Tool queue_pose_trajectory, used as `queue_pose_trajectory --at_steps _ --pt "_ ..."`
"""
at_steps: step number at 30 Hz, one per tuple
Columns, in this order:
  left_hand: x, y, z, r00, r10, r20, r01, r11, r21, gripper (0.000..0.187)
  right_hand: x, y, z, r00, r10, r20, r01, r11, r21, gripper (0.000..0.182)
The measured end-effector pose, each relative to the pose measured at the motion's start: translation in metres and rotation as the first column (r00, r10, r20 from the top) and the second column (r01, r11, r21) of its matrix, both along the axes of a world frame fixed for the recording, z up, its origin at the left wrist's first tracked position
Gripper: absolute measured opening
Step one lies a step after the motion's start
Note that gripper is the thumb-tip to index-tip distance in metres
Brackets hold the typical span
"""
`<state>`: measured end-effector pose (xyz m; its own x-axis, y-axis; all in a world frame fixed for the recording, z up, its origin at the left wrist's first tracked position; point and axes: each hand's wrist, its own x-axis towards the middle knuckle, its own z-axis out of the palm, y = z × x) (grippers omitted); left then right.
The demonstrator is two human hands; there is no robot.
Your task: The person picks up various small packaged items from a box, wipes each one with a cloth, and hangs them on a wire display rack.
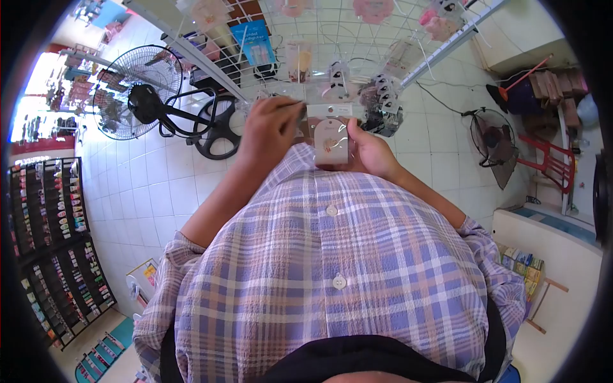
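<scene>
My right hand (pixel 373 152) is closed around the lower right side of a small clear packet (pixel 331 137), thumb along its edge. The packet has a hang hole at the top and a pale card inside with a small printed motif. It stands in front of my chest, its face toward me. My left hand (pixel 271 129) is raised just left of the packet, fingers curled and pressed together. What those fingers hold, if anything, is too blurred to make out.
Ahead stands a white wire grid rack (pixel 319 54) hung with small packaged goods, including a blue packet (pixel 254 43). A black fan (pixel 143 102) stands at left, another fan (pixel 491 137) and a red plastic chair (pixel 549 165) at right. A black display rack (pixel 54 249) is at far left.
</scene>
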<state>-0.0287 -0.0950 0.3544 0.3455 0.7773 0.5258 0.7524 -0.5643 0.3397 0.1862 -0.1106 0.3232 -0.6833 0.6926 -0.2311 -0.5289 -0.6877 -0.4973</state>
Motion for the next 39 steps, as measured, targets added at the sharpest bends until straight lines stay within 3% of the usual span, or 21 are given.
queue_pose_trajectory --at_steps 1,2,3,4,5,6,7,9,11,12,13,15,17,19,20,21,23,26,31,37,39 --pt "-0.013 0.005 -0.003 0.992 0.125 -0.022 -0.126 0.989 -0.072 0.018 -0.001 0.003 -0.004 0.998 0.007 -0.056 -0.004 0.998 0.057 0.054" --pt "-0.028 0.008 -0.004 0.991 0.134 -0.020 -0.135 0.989 -0.062 0.018 -0.004 0.006 -0.007 0.999 -0.017 -0.051 0.021 0.997 0.075 0.062" --pt "-0.042 0.009 -0.002 0.962 0.263 0.076 -0.210 0.886 -0.413 0.021 -0.005 0.009 0.001 0.999 -0.006 -0.050 0.010 0.997 0.082 0.062" --pt "-0.054 0.008 0.000 0.904 0.411 0.123 -0.207 0.669 -0.714 0.024 -0.007 0.011 0.015 1.000 0.012 0.011 -0.014 0.992 0.124 0.056" --pt "-0.065 0.007 0.002 0.900 0.418 0.125 -0.216 0.676 -0.705 0.024 -0.010 0.015 0.024 0.997 0.026 0.071 -0.038 0.985 0.168 0.050" --pt "-0.072 0.006 0.009 0.810 0.418 0.411 0.074 0.623 -0.779 0.026 -0.015 0.020 0.028 0.997 0.034 0.067 -0.046 0.982 0.185 0.050" --pt "-0.076 0.005 0.015 0.627 0.432 0.648 0.371 0.566 -0.736 0.029 -0.022 0.025 0.032 0.998 -0.029 0.059 0.014 0.973 0.232 0.046" --pt "-0.062 0.004 0.031 0.632 0.347 0.693 0.383 0.637 -0.669 0.037 -0.038 0.032 0.038 0.989 -0.147 0.031 0.130 0.941 0.312 0.039" --pt "-0.041 0.006 0.052 0.585 0.193 0.788 0.337 0.825 -0.453 0.036 -0.050 0.048 0.050 0.986 -0.163 0.035 0.140 0.923 0.359 0.035" --pt "-0.043 0.012 0.055 0.663 0.307 0.683 0.144 0.843 -0.518 0.033 -0.053 0.055 0.062 0.987 -0.124 0.100 0.071 0.905 0.419 0.035" --pt "-0.043 0.017 0.064 0.663 0.301 0.685 0.140 0.850 -0.508 0.033 -0.058 0.064 0.071 0.981 -0.093 0.169 0.001 0.880 0.475 0.035" --pt "-0.043 0.026 0.083 0.706 0.362 0.609 -0.054 0.885 -0.463 0.031 -0.069 0.085 0.079 0.990 -0.120 0.079 0.066 0.868 0.492 0.033" --pt "-0.047 0.039 0.092 0.739 0.301 0.602 -0.110 0.936 -0.334 0.029 -0.072 0.106 0.093 0.921 -0.283 0.266 0.080 0.808 0.584 0.031" --pt "-0.048 0.044 0.110 0.791 0.372 0.487 -0.215 0.913 -0.348 0.029 -0.075 0.120 0.100 0.899 -0.332 0.284 0.080 0.764 0.641 0.029" --pt "-0.058 0.057 0.105 0.844 0.313 0.435 -0.249 0.948 -0.199 0.029 -0.078 0.124 0.103 0.861 -0.422 0.283 0.083 0.666 0.741 0.029" --pt "-0.059 0.062 0.109 0.844 0.312 0.436 -0.251 0.949 -0.193 0.029 -0.080 0.127 0.105 0.818 -0.509 0.268 0.075 0.556 0.828 0.029" --pt "-0.061 0.068 0.114 0.900 0.262 0.347 -0.265 0.963 -0.041 0.029 -0.085 0.129 0.106 0.830 -0.512 0.218 0.125 0.554 0.823 0.029" --pt "-0.057 0.072 0.121 0.911 0.247 0.330 -0.274 0.961 0.037 0.028 -0.092 0.139 0.098 0.839 -0.517 0.170 0.189 0.569 0.800 0.028" --pt "-0.067 0.088 0.122 0.914 0.293 0.281 -0.301 0.954 -0.017 0.028 -0.099 0.145 0.099 0.842 -0.508 0.180 0.234 0.645 0.728 0.029" --pt "-0.064 0.093 0.123 0.914 0.355 0.195 -0.349 0.935 -0.066 0.029 -0.104 0.153 0.084 0.814 -0.553 0.178 0.242 0.601 0.762 0.033" --pt "-0.065 0.103 0.124 0.909 0.380 0.173 -0.374 0.925 -0.070 0.029 -0.106 0.171 0.078 0.715 -0.640 0.281 0.174 0.553 0.815 0.036"
